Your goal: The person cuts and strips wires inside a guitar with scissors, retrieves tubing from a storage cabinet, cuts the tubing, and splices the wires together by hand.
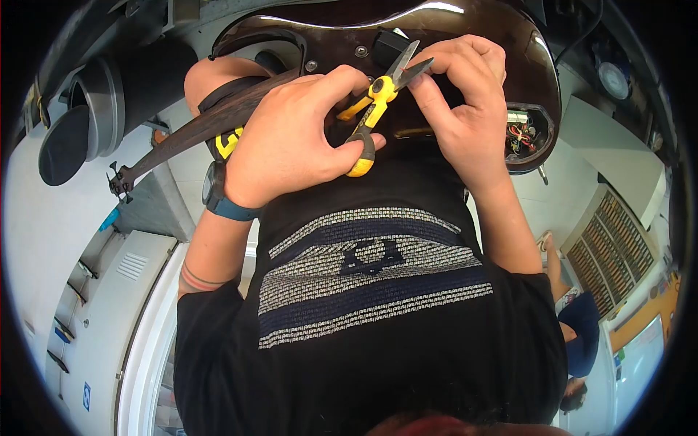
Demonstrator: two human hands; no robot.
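Observation:
My left hand is closed round the handles of yellow and black scissors. Their blades stand apart and point up and to the right. At the blade tips my right hand has its thumb and fingers pinched together. What it pinches is too small to make out; a thin reddish strand shows between the blades. Under both hands lies a dark glossy bass guitar body. Its neck runs left beneath my left forearm to the headstock. A black pickup sits beside the blades, partly hidden.
An open cavity in the body, right of my right wrist, shows coloured wires. A grey and black bin-like container stands at left. Another person is at far right, near a rack of small drawers. A white door is at lower left.

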